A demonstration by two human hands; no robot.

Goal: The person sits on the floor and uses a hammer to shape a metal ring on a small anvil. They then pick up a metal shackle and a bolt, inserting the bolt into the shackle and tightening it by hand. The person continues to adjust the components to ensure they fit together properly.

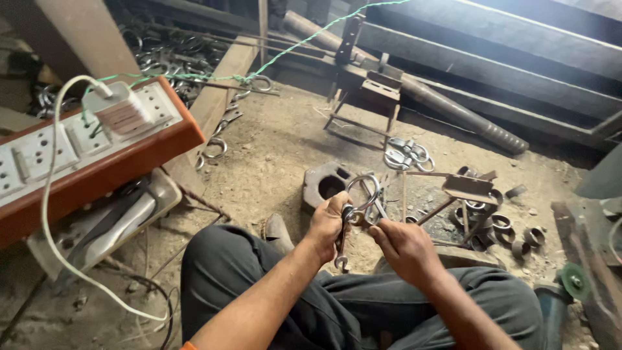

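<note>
Head view shows the left hand (328, 221) closed around a bunch of metal rings (363, 198), the largest loop rising just above its knuckles and a hooked piece hanging below its palm. Just beside it, the right hand (403, 249) pinches the same bunch from underneath, both held over the dirt floor (272, 155), near a heavy metal block (322, 183) beyond the left hand.

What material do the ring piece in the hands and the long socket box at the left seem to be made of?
Ring piece: likely bare steel, grey with a dull shine, bent from round rod. Socket box: seemingly an orange-brown body, perhaps wood or plastic, with a white plastic-looking face, matte and dusty.
</note>
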